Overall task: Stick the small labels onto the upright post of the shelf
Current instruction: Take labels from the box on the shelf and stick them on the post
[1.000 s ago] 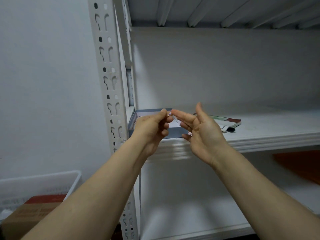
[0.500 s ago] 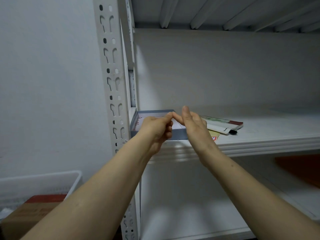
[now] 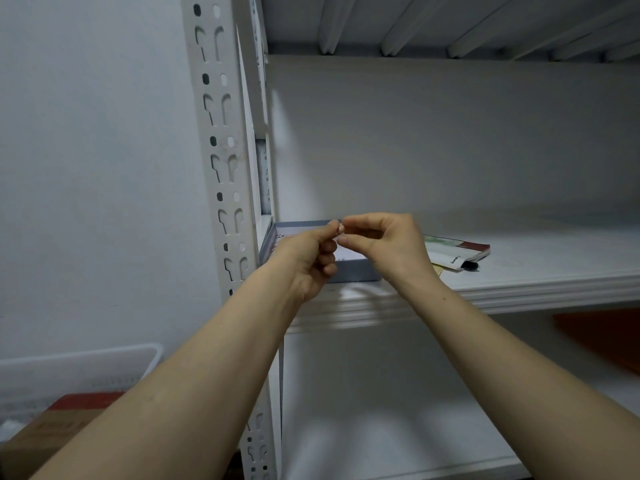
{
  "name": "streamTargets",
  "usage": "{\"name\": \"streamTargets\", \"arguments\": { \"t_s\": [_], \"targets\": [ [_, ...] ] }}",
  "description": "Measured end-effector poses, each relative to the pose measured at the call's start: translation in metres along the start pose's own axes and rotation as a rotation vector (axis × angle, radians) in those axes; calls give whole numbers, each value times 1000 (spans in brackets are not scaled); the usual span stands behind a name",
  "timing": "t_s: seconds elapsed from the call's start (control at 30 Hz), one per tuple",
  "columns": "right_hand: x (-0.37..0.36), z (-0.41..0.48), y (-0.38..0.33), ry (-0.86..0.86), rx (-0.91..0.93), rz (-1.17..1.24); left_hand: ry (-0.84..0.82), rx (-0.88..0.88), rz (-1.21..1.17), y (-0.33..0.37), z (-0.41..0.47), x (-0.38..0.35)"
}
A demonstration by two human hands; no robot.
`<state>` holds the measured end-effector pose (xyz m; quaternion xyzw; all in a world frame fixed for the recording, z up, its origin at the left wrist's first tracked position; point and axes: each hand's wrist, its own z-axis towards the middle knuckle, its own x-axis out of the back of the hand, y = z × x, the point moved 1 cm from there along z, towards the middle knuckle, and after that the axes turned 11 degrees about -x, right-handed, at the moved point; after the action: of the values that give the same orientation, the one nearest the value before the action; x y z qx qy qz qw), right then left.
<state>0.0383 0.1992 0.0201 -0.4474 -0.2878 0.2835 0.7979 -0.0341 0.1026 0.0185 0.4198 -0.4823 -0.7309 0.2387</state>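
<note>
Label: in the head view, a tiny pale speck is all that shows of it, caught where the fingertips of both hands meet, in front of the box and well apart from the post. The left hand is clenched, with thumb and forefinger pinching the speck. The right hand curls its forefinger and thumb in onto the same spot, its other fingers tucked below. Two hands on so small a thing suggests one steadies it while the other works an edge free, probably peeling it off its backing, though the backing is too small to make out.

The box sits open at the left end of the shelf, just beside the post, likely so the supply stays within reach of where the labels go. A booklet lies flat to its right. The post's slotted face turns toward the person and I see no label on it, so the sticking is probably not yet done. Lower left, a white basket stands behind a carton.
</note>
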Motion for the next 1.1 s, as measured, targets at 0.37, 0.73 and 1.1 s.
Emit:
{"name": "streamTargets", "arguments": {
  "t_s": [0.37, 0.73, 1.1],
  "targets": [
    [-12, 16, -3, 171, 300, -574, 44, -2, 13, 11, 9, 4],
    [-23, 30, 0, 174, 225, -412, 19, 81, -98, 17, 8, 5],
    [-21, 42, 4, 4, -195, 100, 74, 49, -56, 16, 7, 7]
  ]
}}
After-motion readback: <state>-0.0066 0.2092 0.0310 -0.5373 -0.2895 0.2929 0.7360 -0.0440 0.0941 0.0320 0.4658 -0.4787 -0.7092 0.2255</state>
